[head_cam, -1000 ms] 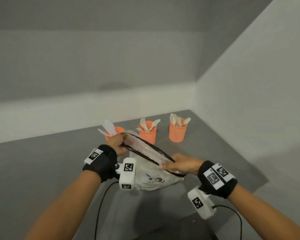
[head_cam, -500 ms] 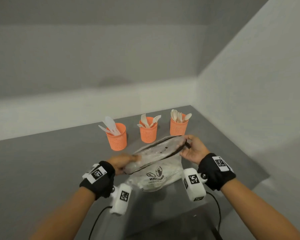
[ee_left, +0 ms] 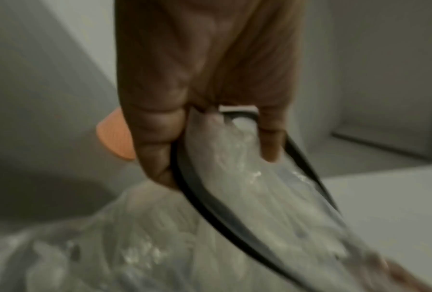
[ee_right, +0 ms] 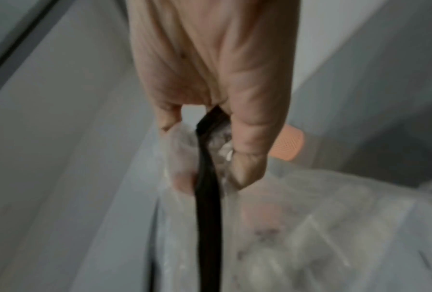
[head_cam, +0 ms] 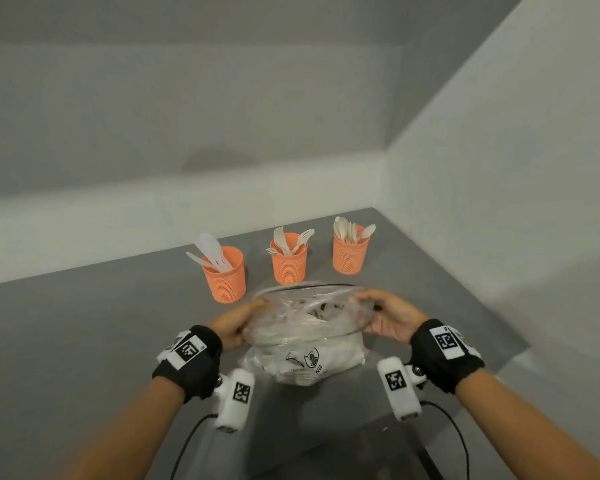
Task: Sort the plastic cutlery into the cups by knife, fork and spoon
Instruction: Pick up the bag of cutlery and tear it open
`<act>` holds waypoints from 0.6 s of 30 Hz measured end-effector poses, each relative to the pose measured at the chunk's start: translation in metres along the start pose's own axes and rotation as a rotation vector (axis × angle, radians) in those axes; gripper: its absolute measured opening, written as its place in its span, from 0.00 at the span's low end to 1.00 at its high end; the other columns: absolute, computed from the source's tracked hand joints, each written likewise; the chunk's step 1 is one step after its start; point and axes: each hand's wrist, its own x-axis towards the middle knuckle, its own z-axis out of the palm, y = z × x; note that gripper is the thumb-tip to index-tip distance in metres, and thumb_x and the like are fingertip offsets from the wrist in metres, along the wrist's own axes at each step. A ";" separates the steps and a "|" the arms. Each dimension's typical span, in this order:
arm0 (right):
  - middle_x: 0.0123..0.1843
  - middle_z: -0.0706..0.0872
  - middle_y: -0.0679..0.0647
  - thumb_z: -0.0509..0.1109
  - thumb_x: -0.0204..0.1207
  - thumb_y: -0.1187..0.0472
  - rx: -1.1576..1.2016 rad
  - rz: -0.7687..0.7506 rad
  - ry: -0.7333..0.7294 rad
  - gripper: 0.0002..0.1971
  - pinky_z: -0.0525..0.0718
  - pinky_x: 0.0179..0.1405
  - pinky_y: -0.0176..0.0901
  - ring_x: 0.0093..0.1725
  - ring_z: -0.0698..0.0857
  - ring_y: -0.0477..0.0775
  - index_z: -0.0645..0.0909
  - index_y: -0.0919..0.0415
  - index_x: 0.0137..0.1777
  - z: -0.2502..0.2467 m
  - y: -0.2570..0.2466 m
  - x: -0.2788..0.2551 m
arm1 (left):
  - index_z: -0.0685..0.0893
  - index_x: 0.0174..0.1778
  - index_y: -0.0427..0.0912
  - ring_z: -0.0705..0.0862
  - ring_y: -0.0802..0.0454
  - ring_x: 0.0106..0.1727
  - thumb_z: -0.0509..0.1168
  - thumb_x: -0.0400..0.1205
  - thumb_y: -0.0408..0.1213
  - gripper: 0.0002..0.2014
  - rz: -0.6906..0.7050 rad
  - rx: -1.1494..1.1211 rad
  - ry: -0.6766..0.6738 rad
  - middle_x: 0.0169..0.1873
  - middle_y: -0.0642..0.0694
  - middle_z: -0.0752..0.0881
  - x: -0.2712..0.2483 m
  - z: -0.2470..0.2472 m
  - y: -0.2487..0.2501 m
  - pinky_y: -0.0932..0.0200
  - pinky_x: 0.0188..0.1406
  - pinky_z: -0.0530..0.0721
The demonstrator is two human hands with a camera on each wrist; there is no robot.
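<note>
In the head view, a grey table [head_cam: 84, 341] is filling the lower half of the frame, with bare surface stretching across its lower left and its right edge running down from the corner at the upper right toward the lower right. Three orange cups are standing in a row at centre: the left cup [head_cam: 226, 278] is holding knives [head_cam: 210, 254], the middle cup [head_cam: 289, 265] forks [head_cam: 291, 240], the right cup [head_cam: 350, 254] spoons [head_cam: 352, 230]. The cups are standing apart from one another, near the far wall.

Just below them, the left hand [head_cam: 234, 323] is gripping the left end of a clear plastic bag [head_cam: 309, 341], fingers curled around its black-edged mouth, and the right hand [head_cam: 390, 320] is pinching the right end the same way, the mouth pulled open between them. More pale cutlery is lying inside the bag. Black print on its front is showing a small logo and the letters "WG"; the rest is too blurred to read.

The left wrist view is showing the black rim [ee_left: 209, 197] passing under the curled fingers [ee_left: 154, 142]. The right wrist view is showing the rim strip [ee_right: 207, 197] squeezed between thumb and fingers [ee_right: 249, 138], detail the head view is hiding.
</note>
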 end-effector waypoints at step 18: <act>0.35 0.83 0.52 0.81 0.54 0.37 -0.875 0.134 -0.100 0.30 0.70 0.32 0.41 0.31 0.77 0.49 0.83 0.59 0.47 -0.020 0.037 0.027 | 0.78 0.54 0.36 0.89 0.44 0.29 0.51 0.87 0.42 0.14 -0.075 -0.334 0.074 0.34 0.39 0.89 0.013 -0.014 -0.023 0.52 0.23 0.88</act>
